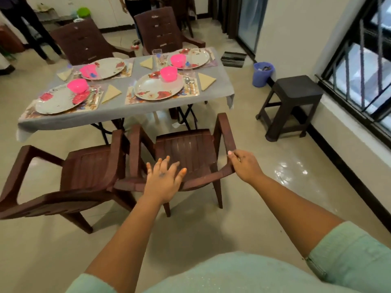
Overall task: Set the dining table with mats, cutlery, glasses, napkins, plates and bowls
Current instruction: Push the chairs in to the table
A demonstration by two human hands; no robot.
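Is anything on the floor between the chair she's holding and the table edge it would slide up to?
Nothing visible. The right hand grips the chair at its back corner, and the left hand is spread open over its back. The floor ahead to the table shows only the table's own legs.

the head camera is looking forward and down from standing height, wide-angle, bending the room's edges. it's sitting close over a brown chair (190, 153) and both forearms, facing the set dining table (118, 111) farther off, window at right.
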